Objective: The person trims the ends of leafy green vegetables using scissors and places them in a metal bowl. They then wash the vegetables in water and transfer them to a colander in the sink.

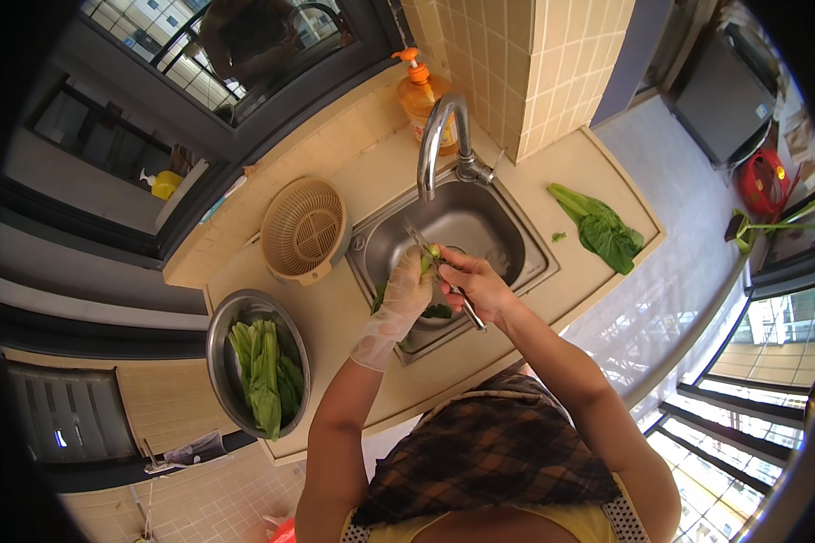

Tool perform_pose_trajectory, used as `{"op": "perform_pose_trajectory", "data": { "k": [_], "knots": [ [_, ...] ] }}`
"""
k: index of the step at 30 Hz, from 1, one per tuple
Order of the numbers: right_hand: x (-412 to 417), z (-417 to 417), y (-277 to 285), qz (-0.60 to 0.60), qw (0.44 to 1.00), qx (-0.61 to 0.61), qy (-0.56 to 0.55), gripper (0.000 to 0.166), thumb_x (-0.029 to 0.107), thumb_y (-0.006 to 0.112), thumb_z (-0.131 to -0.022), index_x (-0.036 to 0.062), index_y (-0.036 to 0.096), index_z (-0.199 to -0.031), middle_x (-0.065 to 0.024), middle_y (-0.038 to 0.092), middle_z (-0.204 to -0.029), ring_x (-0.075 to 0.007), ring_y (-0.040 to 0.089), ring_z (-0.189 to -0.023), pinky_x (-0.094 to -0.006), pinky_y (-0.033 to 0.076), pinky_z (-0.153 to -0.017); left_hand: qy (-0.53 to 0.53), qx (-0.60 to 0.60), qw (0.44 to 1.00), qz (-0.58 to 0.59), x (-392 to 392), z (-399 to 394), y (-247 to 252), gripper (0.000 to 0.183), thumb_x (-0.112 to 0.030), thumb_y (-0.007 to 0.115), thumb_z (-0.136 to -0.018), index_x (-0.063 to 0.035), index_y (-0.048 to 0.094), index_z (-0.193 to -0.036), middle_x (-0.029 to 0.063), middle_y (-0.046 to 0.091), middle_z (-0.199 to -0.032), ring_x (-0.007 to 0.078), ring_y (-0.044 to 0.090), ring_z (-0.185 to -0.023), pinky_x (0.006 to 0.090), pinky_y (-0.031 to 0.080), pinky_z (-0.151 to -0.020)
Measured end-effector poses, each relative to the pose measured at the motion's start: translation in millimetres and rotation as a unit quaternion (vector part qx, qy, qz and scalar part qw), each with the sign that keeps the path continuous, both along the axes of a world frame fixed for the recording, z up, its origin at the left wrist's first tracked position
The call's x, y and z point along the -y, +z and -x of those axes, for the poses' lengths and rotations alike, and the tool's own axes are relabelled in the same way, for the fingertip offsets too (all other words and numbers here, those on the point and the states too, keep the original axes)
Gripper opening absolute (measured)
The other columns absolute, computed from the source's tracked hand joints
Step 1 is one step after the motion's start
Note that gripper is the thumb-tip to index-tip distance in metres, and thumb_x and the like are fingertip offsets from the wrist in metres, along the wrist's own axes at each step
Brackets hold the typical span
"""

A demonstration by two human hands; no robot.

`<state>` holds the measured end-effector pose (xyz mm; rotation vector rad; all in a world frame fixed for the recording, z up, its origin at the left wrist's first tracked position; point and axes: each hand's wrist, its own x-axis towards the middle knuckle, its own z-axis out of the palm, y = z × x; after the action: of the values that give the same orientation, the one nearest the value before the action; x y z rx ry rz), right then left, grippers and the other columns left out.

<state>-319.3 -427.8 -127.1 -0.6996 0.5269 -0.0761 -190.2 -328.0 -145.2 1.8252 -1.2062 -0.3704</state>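
Observation:
Above the stainless steel sink (395, 203), my left hand (411, 285) in a clear disposable glove grips a leafy green vegetable (426, 260). Its leaves hang down beneath that hand, partly hidden by it. My right hand (472, 282), bare, holds a metal peeler or knife (474, 313). The tool's handle points toward me, and its blade end lies against the cut base of the stalk. A chrome faucet (448, 122) arches over the sink just beyond both hands; no water is seen running from it.
An oval steel basin (219, 366) with several leafy greens (265, 373) stands at the left. Behind it is a beige plastic colander (305, 231). Another leafy green (601, 231) lies on the right counter beside a small leaf scrap (558, 237). An orange pump bottle (421, 91) stands behind the faucet.

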Motion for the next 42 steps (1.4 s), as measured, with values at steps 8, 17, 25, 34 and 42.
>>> {"op": "perform_pose_trajectory", "data": {
  "k": [8,17,25,34,42],
  "knots": [
    [24,12,-7,-0.022,0.991,0.066,0.116,0.046,0.014,0.054,-0.093,0.0144,0.042,-0.138,-0.0026,0.05,-0.068,-0.0105,0.04,-0.05,-0.0254,0.038,-0.047,-0.122,-0.355,0.913,-0.16,-13,-35,29,0.017,-0.014,0.054,-0.092,-0.0025,0.059,-0.104,0.0036,0.064,-0.088,0.0085,0.058,-0.079,0.0242,0.046,-0.066],
    [2,-6,-14,0.081,0.996,-0.027,-0.01,0.046,0.012,0.053,-0.093,0.0106,0.041,-0.138,-0.0017,0.05,-0.067,-0.0092,0.041,-0.049,-0.025,0.037,-0.044,0.07,-0.01,0.996,-0.045,4,-1,4,0.019,-0.003,0.056,-0.082,-0.0021,0.061,-0.1,0.0194,0.063,-0.085,0.031,0.062,-0.072,0.0357,0.047,-0.065],
    [30,7,-29,-0.013,0.999,0.01,-0.031,0.044,0.015,0.051,-0.095,0.013,0.04,-0.137,-0.0021,0.05,-0.071,-0.0092,0.039,-0.051,-0.0245,0.036,-0.047,0.07,-0.253,0.962,-0.08,-19,-43,-6,0.017,-0.009,0.054,-0.092,-0.0019,0.061,-0.105,0.0035,0.064,-0.081,0.0126,0.061,-0.072,0.0254,0.05,-0.068],
    [38,18,-28,-0.215,0.951,0.194,0.108,0.042,0.022,0.05,-0.095,0.0193,0.039,-0.136,-0.0015,0.05,-0.079,-0.0077,0.038,-0.055,-0.0216,0.036,-0.05,-0.078,-0.196,0.974,-0.082,-18,-31,4,0.058,-0.013,0.075,-0.074,-0.0077,0.052,-0.127,0.0046,0.059,-0.114,0.0144,0.055,-0.102,0.0278,0.044,-0.088],
    [30,29,-18,-0.129,0.98,0.118,0.096,0.054,0.025,0.055,-0.093,0.0241,0.031,-0.141,-0.0013,0.048,-0.076,-0.0082,0.037,-0.055,-0.0221,0.036,-0.05,0.043,-0.134,0.969,-0.204,-5,-12,7,0.036,-0.031,0.074,-0.073,-0.0045,0.066,-0.095,0.0143,0.067,-0.084,0.0273,0.064,-0.081,0.0358,0.048,-0.074]
  ]
}}
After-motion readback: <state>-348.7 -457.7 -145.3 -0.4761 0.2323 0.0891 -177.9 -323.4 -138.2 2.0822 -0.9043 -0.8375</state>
